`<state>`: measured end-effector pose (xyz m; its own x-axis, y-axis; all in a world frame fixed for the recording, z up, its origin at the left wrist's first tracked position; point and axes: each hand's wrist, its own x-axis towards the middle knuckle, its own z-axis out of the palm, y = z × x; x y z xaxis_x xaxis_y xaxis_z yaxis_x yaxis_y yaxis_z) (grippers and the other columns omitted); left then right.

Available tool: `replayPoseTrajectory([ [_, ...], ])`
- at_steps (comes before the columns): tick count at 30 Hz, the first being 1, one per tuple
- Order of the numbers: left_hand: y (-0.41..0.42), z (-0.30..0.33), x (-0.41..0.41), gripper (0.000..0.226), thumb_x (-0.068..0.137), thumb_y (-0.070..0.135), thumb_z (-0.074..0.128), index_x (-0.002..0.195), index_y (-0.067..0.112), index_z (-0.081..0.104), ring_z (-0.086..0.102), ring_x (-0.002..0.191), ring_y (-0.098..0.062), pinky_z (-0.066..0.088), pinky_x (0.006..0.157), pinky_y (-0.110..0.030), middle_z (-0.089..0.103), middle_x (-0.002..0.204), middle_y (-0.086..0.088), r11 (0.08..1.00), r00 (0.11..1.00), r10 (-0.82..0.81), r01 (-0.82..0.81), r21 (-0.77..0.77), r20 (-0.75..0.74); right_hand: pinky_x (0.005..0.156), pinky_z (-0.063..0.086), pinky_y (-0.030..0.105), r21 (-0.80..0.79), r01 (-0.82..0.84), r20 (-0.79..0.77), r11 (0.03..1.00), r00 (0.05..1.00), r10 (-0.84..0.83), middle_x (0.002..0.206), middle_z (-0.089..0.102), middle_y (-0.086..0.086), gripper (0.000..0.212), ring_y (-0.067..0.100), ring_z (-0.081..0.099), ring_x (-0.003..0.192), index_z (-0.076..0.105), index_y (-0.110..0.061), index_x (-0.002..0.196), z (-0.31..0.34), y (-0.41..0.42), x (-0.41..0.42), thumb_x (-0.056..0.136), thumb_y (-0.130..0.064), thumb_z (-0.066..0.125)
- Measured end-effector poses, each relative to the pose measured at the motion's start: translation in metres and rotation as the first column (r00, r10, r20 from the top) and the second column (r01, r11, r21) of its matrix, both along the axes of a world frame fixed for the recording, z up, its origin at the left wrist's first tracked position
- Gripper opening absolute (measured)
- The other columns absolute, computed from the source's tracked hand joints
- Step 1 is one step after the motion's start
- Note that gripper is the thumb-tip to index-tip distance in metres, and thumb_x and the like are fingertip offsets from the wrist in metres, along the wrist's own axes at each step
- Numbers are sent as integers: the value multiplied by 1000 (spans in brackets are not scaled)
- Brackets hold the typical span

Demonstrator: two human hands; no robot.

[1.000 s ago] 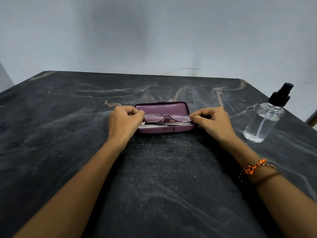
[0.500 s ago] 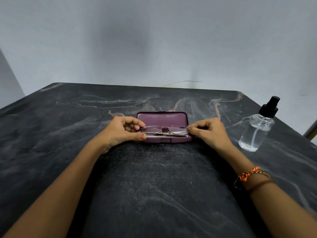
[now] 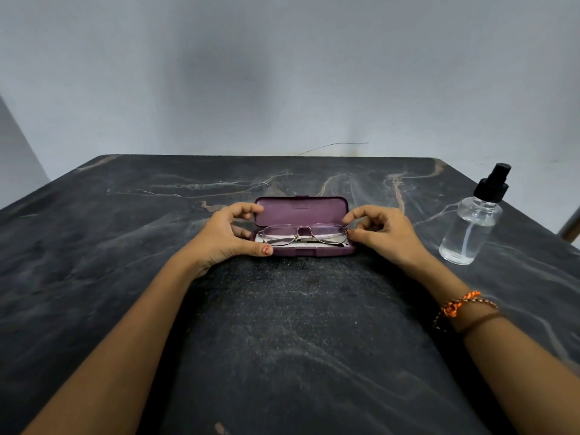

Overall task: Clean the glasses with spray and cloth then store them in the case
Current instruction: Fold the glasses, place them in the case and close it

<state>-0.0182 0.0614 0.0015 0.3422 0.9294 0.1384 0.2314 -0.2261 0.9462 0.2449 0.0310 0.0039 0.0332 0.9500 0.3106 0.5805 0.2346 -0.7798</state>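
Left hand [image 3: 226, 233] and right hand [image 3: 381, 232] pinch glasses [image 3: 303, 235] at either end over open case [image 3: 303, 227]. Lower level, folded, lenses untouched, onto cloth [image 3: 301, 244] between thumbs.

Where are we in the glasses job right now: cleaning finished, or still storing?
Cleaning can't be confirmed from this view. The glasses lie folded in the open purple case, over something pale, perhaps the cloth. The spray bottle stands capped to the right, untouched. In hand: the left hand and right hand sit at the case's ends, fingers at the frame's ends. Left: shutting the upright lid.
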Motion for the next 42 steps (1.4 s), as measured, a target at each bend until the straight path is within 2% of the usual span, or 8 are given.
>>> replayPoseTrajectory([
  [7,3,-1,-1,98,40,21,80,129,22,38,61,67,-3,52,58,-15,50,113,7,1000,999,-11,12,-21,42,63,40,22,-7,-47,-16,999,999,47,60,59,-1,20,4,51,57,68,-28,73,1,-2,1,74,-8,68],
  [12,3,-2,-1,107,42,23,79,136,19,29,57,71,-10,53,60,-16,48,118,3,1000,999,-13,14,-27,43,74,48,38,-33,-12,-101,999,995,8,70,59,13,21,21,55,69,64,-20,101,0,1,0,81,-16,64],
  [16,4,-2,-3,110,41,22,79,138,19,27,57,72,-10,54,63,-17,46,123,-1,999,999,-21,22,-27,41,73,47,19,-176,-82,-201,981,978,46,79,63,8,66,8,60,72,39,-14,135,2,0,4,78,-32,67],
  [20,4,-3,-3,111,40,21,80,138,21,28,57,71,-8,54,66,-20,45,121,4,999,999,-28,29,-24,34,69,45,13,-240,-249,-214,938,956,199,69,53,-3,97,6,55,68,34,-21,136,5,-3,5,50,-41,76],
  [24,4,-4,-3,110,38,21,82,136,24,31,58,74,-8,52,69,-23,45,119,7,999,999,-37,38,-29,31,71,43,25,-229,-243,-128,943,968,218,75,47,-5,98,11,48,71,33,-33,126,0,0,5,43,-29,85],
  [28,4,-3,-3,104,38,21,83,130,28,36,58,87,-15,51,74,-27,45,121,3,999,999,-48,49,-20,24,61,43,8,-191,-229,-68,954,973,220,90,48,-8,92,7,51,73,34,-31,122,-3,2,7,49,-12,87],
  [33,3,-1,-4,87,42,18,83,116,33,40,60,93,-17,53,71,-24,52,118,4,997,996,-76,76,-6,40,56,44,8,-114,-252,-122,961,964,238,107,52,-10,79,-3,58,68,40,-29,111,-3,1,6,51,-6,86],
  [42,1,-1,-2,48,49,22,83,92,32,64,64,84,-9,53,71,-20,62,107,8,988,990,-138,140,68,-34,51,45,13,-77,-276,-22,958,961,276,81,62,0,49,0,54,50,50,-27,86,-1,-2,6,56,-11,85],
])
